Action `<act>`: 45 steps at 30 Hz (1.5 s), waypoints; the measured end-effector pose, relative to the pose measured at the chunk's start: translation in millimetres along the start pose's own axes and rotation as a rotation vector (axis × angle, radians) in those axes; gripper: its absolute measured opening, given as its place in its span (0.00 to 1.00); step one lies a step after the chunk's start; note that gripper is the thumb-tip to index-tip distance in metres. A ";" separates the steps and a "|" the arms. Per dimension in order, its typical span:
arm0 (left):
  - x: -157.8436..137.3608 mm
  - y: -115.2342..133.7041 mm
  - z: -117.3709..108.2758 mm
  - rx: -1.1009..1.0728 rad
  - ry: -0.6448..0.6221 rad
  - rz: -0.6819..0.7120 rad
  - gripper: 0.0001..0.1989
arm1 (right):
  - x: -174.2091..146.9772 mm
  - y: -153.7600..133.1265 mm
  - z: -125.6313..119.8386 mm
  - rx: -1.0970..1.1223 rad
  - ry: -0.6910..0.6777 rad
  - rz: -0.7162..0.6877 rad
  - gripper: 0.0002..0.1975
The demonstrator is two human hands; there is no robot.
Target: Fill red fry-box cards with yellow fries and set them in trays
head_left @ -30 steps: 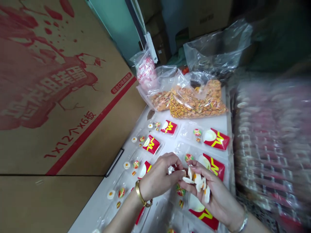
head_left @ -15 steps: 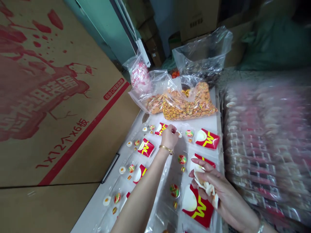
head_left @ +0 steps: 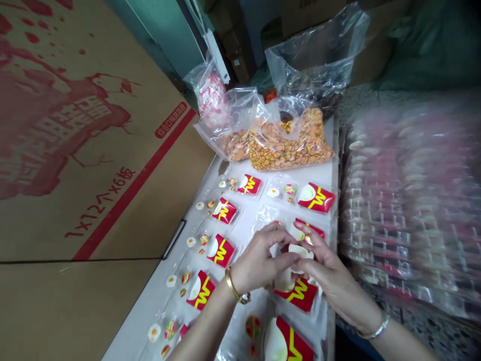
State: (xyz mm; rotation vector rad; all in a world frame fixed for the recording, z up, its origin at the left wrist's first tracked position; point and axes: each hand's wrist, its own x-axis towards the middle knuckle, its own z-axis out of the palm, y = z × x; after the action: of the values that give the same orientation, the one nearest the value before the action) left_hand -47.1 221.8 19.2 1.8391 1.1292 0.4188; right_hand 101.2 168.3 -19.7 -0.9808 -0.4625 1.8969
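My right hand (head_left: 330, 278) is curled around several flat white fried-egg pieces (head_left: 300, 252). The fingers of my left hand (head_left: 265, 258), with a gold bracelet at the wrist, pinch at these same pieces from the left. Both hands hover above the right-hand row of clear plastic packs. In the far right pack lie a fried-egg piece (head_left: 273, 192), a round red-and-green piece (head_left: 289, 189), a tiny burger piece and a red fries box (head_left: 317, 198) with a yellow mark. Similar sets fill the left row, such as a red fries box (head_left: 221, 250). My hands partly cover the packs beneath.
A bag of small burger pieces (head_left: 291, 148) lies at the table's far end, beside a bag of pink-and-white pieces (head_left: 212, 100). Large cardboard boxes (head_left: 150, 210) stand along the left. Stacked filled plastic packs (head_left: 394, 215) sit to the right, blurred.
My left hand has come back from the far right pack to the white pieces in my right hand. A fried-egg piece lies in that pack. The view has shifted slightly.
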 end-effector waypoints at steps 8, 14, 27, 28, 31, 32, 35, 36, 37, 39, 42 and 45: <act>-41.9 -3.0 22.8 -0.640 0.135 -0.380 0.13 | -14.8 27.0 -2.4 -0.066 -0.118 0.091 0.18; -51.3 -9.7 29.8 -0.657 0.226 -0.350 0.12 | -24.1 25.3 2.5 -0.044 -0.091 0.122 0.13; -21.0 -61.7 4.8 0.794 0.421 -0.051 0.09 | -14.9 25.0 -7.4 0.015 0.110 0.084 0.12; -17.6 -65.4 6.4 0.882 0.381 -0.053 0.09 | -14.4 25.3 -8.8 0.018 0.112 0.083 0.13; -13.1 -68.7 15.0 0.987 0.290 -0.040 0.09 | -11.6 27.5 -11.5 0.029 0.118 0.093 0.13; -13.7 -67.5 17.9 0.986 0.263 -0.023 0.09 | -10.6 28.5 -11.9 0.032 0.120 0.098 0.13; -18.8 -61.7 23.5 0.973 0.220 0.000 0.15 | -9.0 30.6 -11.7 0.022 0.115 0.106 0.13; -20.8 -60.4 24.0 0.969 0.222 -0.003 0.17 | -9.1 30.0 -11.2 0.018 0.114 0.108 0.13; -22.4 -59.8 23.9 0.962 0.234 -0.011 0.17 | -9.4 28.5 -10.7 0.013 0.115 0.112 0.13; -23.9 -61.7 21.5 0.929 0.274 -0.018 0.17 | -9.8 22.7 -9.7 0.009 0.132 0.120 0.13; -20.7 -70.5 13.8 0.859 0.327 -0.001 0.16 | -6.2 10.5 -10.4 0.009 0.179 0.080 0.13; -12.9 -79.6 4.8 0.811 0.303 0.039 0.13 | 4.1 2.7 -14.8 0.025 0.190 0.010 0.13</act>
State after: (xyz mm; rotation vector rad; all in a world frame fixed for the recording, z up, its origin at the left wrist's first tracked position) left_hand -92.7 221.9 -47.5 2.5555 1.6290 0.2812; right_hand 110.2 169.3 -32.3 -1.1358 -0.3225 1.7928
